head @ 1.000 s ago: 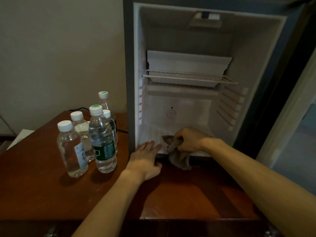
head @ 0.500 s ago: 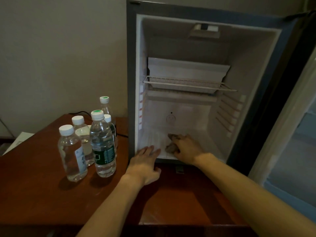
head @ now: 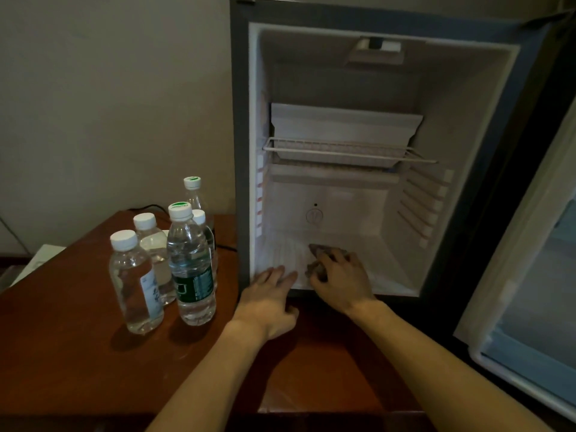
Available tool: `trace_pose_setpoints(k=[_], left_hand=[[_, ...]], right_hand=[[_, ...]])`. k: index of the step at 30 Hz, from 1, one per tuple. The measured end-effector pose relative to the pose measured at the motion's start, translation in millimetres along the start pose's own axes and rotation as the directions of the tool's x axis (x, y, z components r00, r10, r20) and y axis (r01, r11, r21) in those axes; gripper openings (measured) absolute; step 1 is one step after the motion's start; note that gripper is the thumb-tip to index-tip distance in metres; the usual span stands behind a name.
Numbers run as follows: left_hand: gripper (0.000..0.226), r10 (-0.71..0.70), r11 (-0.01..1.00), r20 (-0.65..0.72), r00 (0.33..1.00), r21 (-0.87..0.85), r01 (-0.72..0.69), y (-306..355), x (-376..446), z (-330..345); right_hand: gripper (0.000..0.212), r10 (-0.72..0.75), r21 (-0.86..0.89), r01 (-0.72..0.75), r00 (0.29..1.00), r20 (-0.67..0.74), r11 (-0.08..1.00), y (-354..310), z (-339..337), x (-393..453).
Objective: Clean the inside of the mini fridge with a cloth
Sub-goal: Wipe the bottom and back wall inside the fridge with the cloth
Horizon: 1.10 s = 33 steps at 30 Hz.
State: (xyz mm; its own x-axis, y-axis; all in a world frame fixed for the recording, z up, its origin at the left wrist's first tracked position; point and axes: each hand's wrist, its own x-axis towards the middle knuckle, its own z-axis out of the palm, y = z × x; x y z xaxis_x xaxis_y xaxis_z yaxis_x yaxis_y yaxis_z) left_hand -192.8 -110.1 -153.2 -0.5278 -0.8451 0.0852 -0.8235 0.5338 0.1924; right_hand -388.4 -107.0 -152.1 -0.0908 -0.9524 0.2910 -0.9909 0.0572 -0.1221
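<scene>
Fingers [head: 324, 260] of my right hand [head: 341, 280] bunch the cloth [head: 318, 251] — soft, light, grips anywhere; left hand [head: 268, 299] flat, empty.

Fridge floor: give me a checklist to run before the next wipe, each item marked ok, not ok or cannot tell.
1. Cloth held by right hand on the fridge floor: ok.
2. Left hand resting flat at the front edge: ok.
3. Door swung open to the right: ok.
4. Water bottles standing outside on the table: ok.
5. Wire shelf above clears the right hand: ok.
6. Cloth damp or clean enough: cannot tell.
</scene>
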Motion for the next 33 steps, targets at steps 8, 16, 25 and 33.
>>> trace_pose_setpoints(k=[8,16,25,33], left_hand=[[0.08,0.004,1.0,-0.001,1.0,0.009,-0.004,-2,0,-2],[0.081,-0.003,1.0,0.019,1.0,0.004,0.003,-1,-2,-3],[0.082,0.001,1.0,0.028,1.0,0.006,-0.001,1,-2,-3],[0.081,0.011,1.0,0.015,1.0,0.017,-0.011,-2,-2,-5]], right_hand=[[0.056,0.002,0.062,-0.004,0.999,0.033,0.998,1,-28,7],[0.059,-0.02,-0.008,0.021,0.995,0.099,1.0,-1,-13,10],[0.067,-0.129,-0.024,0.143,0.943,0.308,0.989,6,-54,-34],[0.053,-0.09,-0.07,0.109,0.969,0.23,0.992,-4,-49,-18]])
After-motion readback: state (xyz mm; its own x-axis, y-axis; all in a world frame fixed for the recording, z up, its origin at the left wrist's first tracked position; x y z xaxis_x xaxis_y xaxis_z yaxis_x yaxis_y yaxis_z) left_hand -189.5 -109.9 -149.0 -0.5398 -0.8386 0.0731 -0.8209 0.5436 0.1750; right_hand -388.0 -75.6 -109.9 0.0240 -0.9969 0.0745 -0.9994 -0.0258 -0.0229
